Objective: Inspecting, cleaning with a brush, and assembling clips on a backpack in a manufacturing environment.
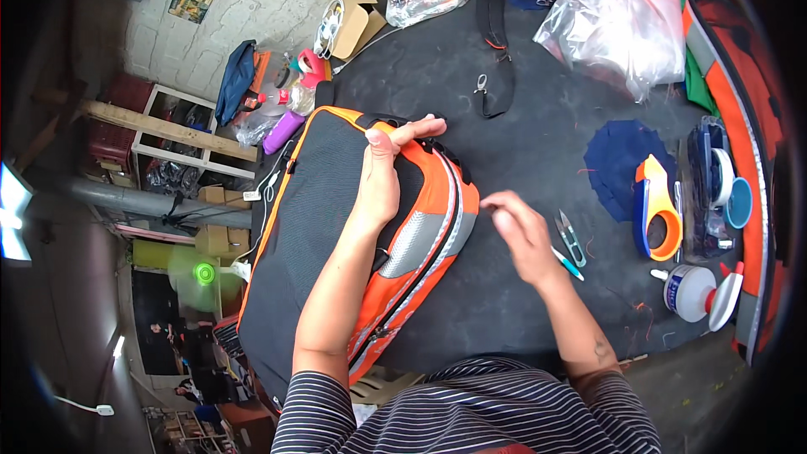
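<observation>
A black backpack (311,176) with orange trim, grey reflective panels and a long zipper lies tilted on the dark work table. My left hand (385,172) rests against its upper edge, fingers stretched out to the right and thumb apart, gripping nothing. By the bag's right side, my right hand (525,240) has loosely bent fingers with their tips close to the orange edge; nothing shows in them. Whether they touch the fabric is hard to tell. Thread snips (571,240) and a teal-and-white pen (568,265) lie just right of that hand.
Right of the hands are a navy fabric piece (622,160), an orange-and-blue tape dispenser (657,210) and a spray bottle (689,292). Clear plastic bags (618,34) and a black strap (496,59) lie farther back. Another orange bag (740,118) lines the right edge.
</observation>
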Tool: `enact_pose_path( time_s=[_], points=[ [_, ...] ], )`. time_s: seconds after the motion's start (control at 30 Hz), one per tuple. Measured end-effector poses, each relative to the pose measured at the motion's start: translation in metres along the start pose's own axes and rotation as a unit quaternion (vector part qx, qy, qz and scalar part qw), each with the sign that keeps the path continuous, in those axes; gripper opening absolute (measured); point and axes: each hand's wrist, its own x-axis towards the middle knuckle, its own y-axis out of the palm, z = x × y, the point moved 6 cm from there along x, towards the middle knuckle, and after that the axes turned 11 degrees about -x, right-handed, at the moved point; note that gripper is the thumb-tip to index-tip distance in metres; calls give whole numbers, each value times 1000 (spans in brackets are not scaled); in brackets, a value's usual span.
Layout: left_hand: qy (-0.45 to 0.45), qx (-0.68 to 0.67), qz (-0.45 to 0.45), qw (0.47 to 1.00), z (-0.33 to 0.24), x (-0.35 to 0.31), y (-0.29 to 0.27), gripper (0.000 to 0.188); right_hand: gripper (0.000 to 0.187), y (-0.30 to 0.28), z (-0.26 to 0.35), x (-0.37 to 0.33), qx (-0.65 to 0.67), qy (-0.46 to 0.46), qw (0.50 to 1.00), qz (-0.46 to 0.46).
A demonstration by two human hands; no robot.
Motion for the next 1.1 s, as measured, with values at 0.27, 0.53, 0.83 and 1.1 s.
enact_pose_path(
  time_s=[0.27,0.53,0.83,1.1],
  points=[
    [-23,54,-34,998,14,2,-13,92,28,46,3,51,65,48,997,-2],
    [-30,42,-34,998,17,1,-10,91,29,43,27,53,-104,-113,985,-77],
    [2,30,-38,999,13,-2,-9,89,34,39,12,58,35,-3,998,-57],
    [106,108,81,985,0,-4,7,82,32,41,24,51,-125,-109,984,-67]
  ],
)
